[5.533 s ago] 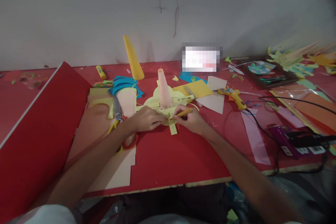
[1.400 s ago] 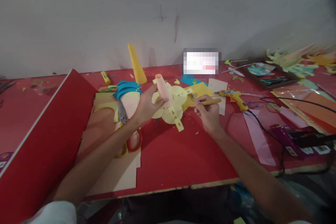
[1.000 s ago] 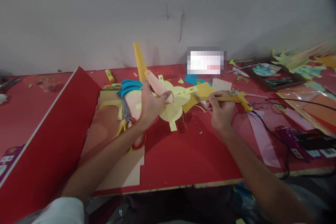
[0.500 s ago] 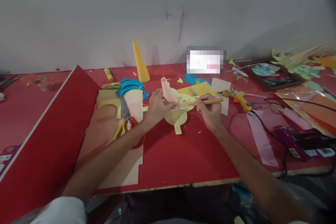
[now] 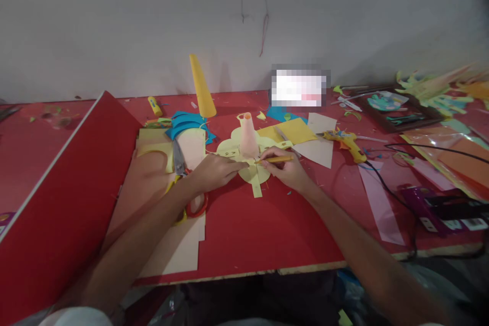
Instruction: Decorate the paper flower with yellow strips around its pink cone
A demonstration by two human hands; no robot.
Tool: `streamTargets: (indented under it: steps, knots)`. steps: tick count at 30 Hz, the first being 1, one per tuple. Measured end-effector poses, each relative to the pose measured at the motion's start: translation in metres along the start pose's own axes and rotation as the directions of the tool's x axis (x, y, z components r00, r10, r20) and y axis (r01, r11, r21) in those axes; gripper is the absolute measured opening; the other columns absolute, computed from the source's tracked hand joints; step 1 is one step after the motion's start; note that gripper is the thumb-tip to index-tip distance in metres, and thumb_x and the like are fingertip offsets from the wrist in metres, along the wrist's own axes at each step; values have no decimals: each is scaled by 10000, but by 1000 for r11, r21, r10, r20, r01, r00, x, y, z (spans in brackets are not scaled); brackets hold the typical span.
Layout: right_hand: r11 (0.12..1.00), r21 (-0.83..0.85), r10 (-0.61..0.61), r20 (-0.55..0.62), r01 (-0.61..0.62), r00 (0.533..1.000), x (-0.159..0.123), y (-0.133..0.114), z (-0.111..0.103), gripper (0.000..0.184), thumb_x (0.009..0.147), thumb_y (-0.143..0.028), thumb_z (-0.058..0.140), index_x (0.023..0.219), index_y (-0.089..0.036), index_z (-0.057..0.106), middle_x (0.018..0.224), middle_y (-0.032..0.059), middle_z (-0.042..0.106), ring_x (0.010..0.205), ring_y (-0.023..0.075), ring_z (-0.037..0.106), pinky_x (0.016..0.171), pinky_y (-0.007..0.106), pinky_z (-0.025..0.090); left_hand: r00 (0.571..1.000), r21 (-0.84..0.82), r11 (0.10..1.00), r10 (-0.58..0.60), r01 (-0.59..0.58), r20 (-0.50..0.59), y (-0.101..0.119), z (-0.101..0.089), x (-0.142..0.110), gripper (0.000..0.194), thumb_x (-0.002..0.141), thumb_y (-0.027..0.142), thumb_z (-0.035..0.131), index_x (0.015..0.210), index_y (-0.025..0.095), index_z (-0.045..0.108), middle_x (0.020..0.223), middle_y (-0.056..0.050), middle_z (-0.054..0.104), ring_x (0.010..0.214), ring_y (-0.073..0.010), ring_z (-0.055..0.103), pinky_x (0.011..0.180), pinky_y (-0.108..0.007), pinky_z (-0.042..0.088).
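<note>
A pale yellow paper flower (image 5: 254, 175) with rounded petals and strips lies on the red tabletop. At its middle stands a pale pink paper cone (image 5: 249, 137), open at the top. My right hand (image 5: 286, 165) grips a yellow pencil (image 5: 280, 159), its tip at the strip just in front of the cone's base. Beside the cone's left front, my left hand (image 5: 217, 172) lies on the flower, fingers stretched towards the pencil tip. Left of that hand, scissors (image 5: 179, 163) with red and yellow handles rest on beige card sheets (image 5: 171, 249).
A tall yellow paper cone (image 5: 202, 86) and blue paper pieces (image 5: 189, 123) stand behind on the left. To the right are a yellow glue gun (image 5: 347, 145) with a black cord, a pink paper strip (image 5: 382, 204) and a purple box (image 5: 424, 209). A red board (image 5: 76, 188) leans at left.
My left hand has let go of the pink cone and moved down to the flower's front left. The cone stands more upright. My right hand has brought the pencil left, in front of the cone.
</note>
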State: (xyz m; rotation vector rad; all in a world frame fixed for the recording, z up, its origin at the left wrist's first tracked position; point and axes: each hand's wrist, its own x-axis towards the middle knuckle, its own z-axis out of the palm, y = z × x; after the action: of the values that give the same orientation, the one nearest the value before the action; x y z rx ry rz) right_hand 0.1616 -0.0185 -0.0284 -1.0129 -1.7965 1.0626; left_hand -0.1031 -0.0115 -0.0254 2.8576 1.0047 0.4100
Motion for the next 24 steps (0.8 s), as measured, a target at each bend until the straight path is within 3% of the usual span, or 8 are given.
streamTargets:
  steps: [7,13,16,18,21,24]
  knots:
    - [996,-78,40,12,-39,999,-4,1,1,149,915,-377,654,964,-240,683,866,19,669,692,145,570,597,278,441,993,50,998,-40,34,108,6,-1,3,413,974,173,450,1291,295,684,808,-22,757,703,-162,674,640,-250,430]
    - [960,180,205,79,-216,976,5,9,0,246,862,-446,702,903,-214,631,734,-24,600,526,94,506,459,227,440,990,67,997,-51,42,131,6,-3,3,434,971,173,455,1324,309,668,815,-22,758,704,-167,674,632,-250,422]
    - [931,218,273,118,-294,955,9,8,1,253,842,-444,702,859,-218,590,627,-54,538,489,100,491,410,212,419,988,69,997,-56,46,144,6,-6,3,434,970,163,460,1320,310,669,861,-20,774,744,-170,694,636,-248,425]
    - [943,197,263,57,-269,963,10,6,3,242,841,-435,689,833,-222,574,610,-57,533,469,97,470,403,214,396,987,59,997,-53,45,151,6,-7,3,430,966,159,469,1318,305,669,904,-23,783,776,-168,704,650,-245,438]
    - [990,75,124,-108,-116,986,7,3,5,208,848,-399,683,811,-215,593,685,-25,587,549,104,506,479,223,410,986,56,998,-44,35,160,5,-7,2,439,964,158,472,1327,311,664,921,-23,785,794,-166,710,667,-244,456]
    - [999,24,47,-75,-45,996,6,2,6,184,867,-392,669,856,-214,625,791,7,648,664,130,574,562,235,449,986,78,997,-35,23,164,4,-7,2,447,968,154,463,1331,323,663,931,-18,785,811,-169,713,678,-247,461]
